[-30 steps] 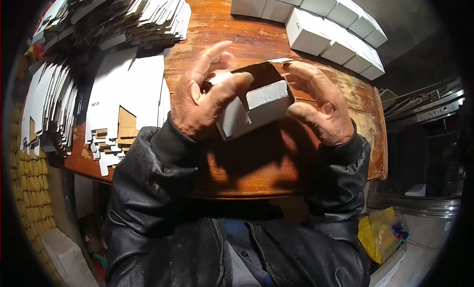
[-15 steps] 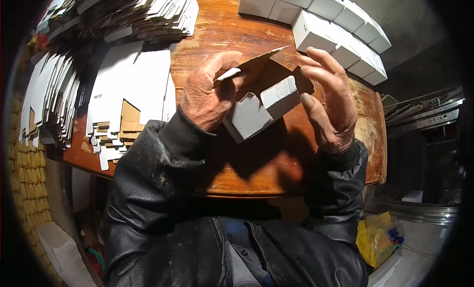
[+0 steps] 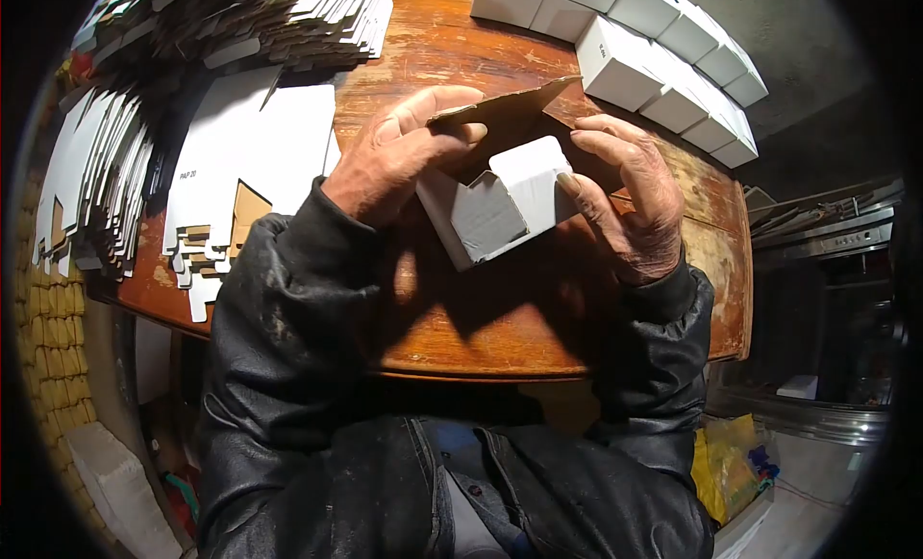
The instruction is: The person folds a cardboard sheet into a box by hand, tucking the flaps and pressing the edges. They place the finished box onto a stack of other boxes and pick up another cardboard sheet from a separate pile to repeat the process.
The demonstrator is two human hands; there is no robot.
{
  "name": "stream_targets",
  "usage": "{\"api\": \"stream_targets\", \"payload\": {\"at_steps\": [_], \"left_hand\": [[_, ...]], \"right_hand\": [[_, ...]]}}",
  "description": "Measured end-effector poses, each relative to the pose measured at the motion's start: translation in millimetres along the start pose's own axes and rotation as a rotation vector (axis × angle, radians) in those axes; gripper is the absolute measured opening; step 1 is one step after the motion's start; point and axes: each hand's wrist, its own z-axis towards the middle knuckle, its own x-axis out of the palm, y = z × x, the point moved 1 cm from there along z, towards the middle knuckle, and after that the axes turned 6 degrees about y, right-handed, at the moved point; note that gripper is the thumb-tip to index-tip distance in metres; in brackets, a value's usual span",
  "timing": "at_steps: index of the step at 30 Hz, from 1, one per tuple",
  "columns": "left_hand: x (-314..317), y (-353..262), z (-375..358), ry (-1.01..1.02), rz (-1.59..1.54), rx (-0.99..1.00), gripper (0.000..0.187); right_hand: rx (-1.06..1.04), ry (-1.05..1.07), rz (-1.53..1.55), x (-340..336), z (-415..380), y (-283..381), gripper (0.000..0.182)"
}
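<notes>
Between my hands is a partly folded cardboard box (image 3: 492, 216), white outside and brown inside, tilted above the wooden table. Its lid panel stands raised at the back, and its near flaps are bent inward. My left hand (image 3: 399, 155) grips the box's left side, with the thumb on the raised panel and the fingers behind it. My right hand (image 3: 635, 194) holds the right side, its thumb against the white side flap and its fingers on the brown panel. Parts of the fingers on both hands are hidden behind the cardboard.
Flat white box blanks (image 3: 252, 126) lie stacked at the left of the wooden table (image 3: 442, 40), with a taller stack (image 3: 317, 21) at the back left. Closed white boxes (image 3: 625, 69) stand in rows at the back right. A yellow bag (image 3: 721, 463) sits low on the right.
My right fingers have come down from their raised spread onto the box's right side. The left thumb has shifted along the raised panel, and the box is turned slightly.
</notes>
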Motion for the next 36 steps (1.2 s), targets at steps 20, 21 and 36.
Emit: {"api": "stream_targets", "payload": {"at_steps": [20, 21, 36], "left_hand": [[13, -20, -5, 0.143, 0.044, -0.178, 0.059], [13, -18, -5, 0.146, 0.056, -0.180, 0.058], [-1, -13, -7, 0.193, -0.007, -0.094, 0.037]], "right_hand": [[-0.029, 0.021, -0.012, 4, -2, 2, 0.038], [-0.005, 0.019, 0.020, 4, -3, 1, 0.037], [0.016, 0.088, 0.037, -2, -3, 0, 0.035]]}}
